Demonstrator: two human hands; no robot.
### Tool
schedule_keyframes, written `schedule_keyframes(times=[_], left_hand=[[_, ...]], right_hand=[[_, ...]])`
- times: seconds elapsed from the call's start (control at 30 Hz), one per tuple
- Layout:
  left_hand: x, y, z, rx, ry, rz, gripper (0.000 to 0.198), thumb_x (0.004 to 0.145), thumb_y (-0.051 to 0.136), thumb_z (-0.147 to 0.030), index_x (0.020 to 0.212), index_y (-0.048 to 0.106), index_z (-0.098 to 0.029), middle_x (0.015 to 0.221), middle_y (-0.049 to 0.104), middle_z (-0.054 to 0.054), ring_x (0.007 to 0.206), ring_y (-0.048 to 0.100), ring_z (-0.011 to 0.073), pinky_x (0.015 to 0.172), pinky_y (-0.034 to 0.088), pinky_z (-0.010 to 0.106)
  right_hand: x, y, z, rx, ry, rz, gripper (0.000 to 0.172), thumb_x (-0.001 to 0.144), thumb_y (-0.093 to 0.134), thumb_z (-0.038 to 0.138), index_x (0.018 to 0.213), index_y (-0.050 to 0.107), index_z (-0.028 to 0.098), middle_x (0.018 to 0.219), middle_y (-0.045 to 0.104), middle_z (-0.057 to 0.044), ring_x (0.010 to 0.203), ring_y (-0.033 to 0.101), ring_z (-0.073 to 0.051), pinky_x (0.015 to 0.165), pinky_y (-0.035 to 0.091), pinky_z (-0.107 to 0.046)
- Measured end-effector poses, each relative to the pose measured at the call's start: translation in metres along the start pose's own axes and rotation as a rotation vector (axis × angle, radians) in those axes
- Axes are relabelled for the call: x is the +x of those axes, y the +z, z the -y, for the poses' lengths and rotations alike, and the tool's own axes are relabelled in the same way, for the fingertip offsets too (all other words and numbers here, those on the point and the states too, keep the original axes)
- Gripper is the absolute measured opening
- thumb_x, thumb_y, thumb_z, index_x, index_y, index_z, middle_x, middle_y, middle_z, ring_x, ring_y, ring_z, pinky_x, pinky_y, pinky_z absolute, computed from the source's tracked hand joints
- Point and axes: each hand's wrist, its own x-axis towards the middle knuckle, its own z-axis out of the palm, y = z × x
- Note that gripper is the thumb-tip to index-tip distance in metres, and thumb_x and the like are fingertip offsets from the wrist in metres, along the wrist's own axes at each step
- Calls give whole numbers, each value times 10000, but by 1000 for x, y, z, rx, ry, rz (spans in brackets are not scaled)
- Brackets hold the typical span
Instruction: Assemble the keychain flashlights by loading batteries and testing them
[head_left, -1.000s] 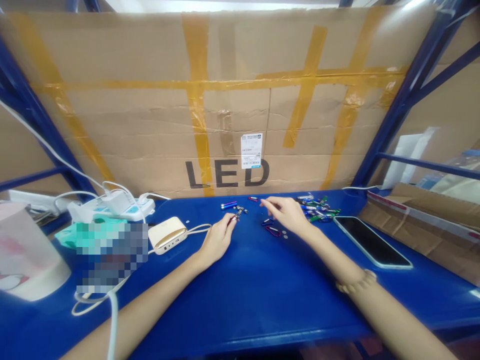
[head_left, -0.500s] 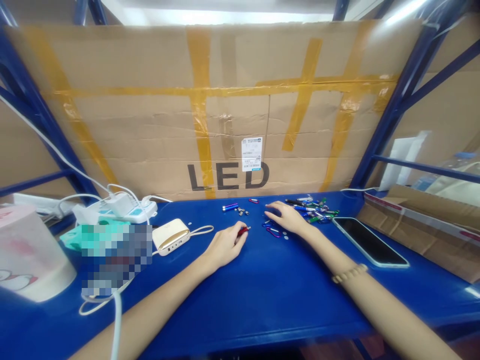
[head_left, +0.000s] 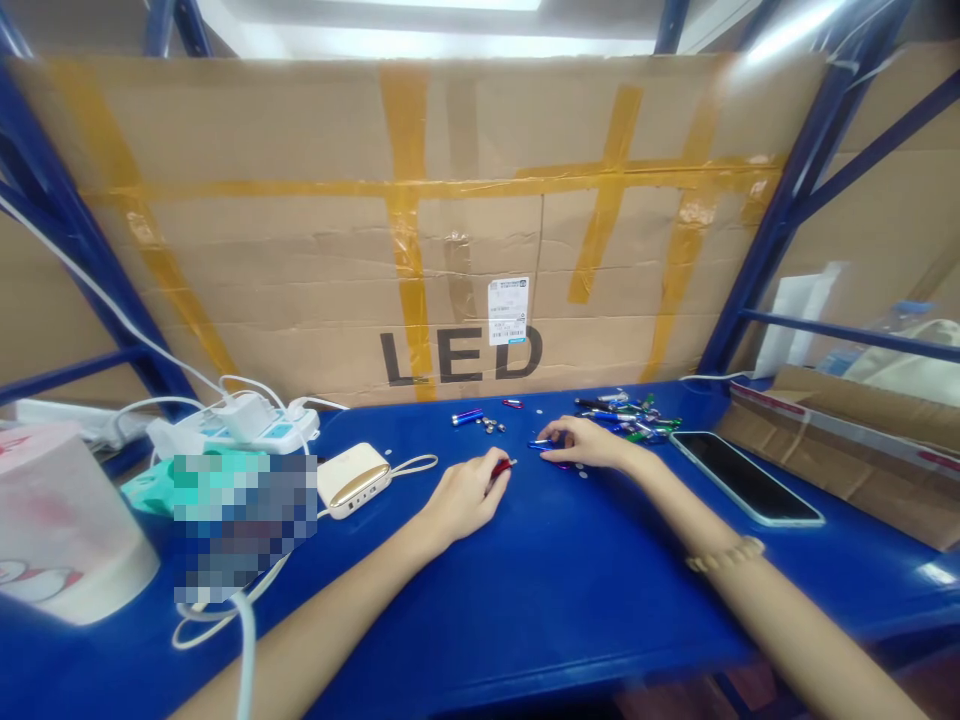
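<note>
Your left hand [head_left: 461,497] grips a slim red metallic piece [head_left: 498,471], tip exposed, likely for access; right hand [head_left: 589,442], two o'clock, grip unclear.

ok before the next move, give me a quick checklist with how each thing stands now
1. Red piece held in left hand: ok, between the fingers.
2. Blue clip gripped by right hand: cannot tell, fingertips are at it.
3. Small metal pieces uncovered by the hands: ok, beside the blue tube.
4. Phone apart from both hands: ok.
5. White cable clear of left forearm: not ok, crosses it in view.
</note>
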Motion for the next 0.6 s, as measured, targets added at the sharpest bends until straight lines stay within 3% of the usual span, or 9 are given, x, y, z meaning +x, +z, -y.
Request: schedule_keyframes(times=[0.27,0.6], left_hand=[[1,1,2,-16,9,-1,214,915,311,-307,1038,458,-211,917,658,52,788,637,195,662,467,281],[2,1,0,-25,-36,1,234,910,314,-323,1053,467,-219,902,663,52,771,641,204,665,472,296]], right_hand=[[2,8,8,3,-31,-49,266,757,579,383,911,667,185,844,667,-53,751,597,-180,610,437,-246],[1,6,14,-94,-95,-110,192,799,549,350,798,675,205,812,684,-34,743,611,-179,644,437,-256]])
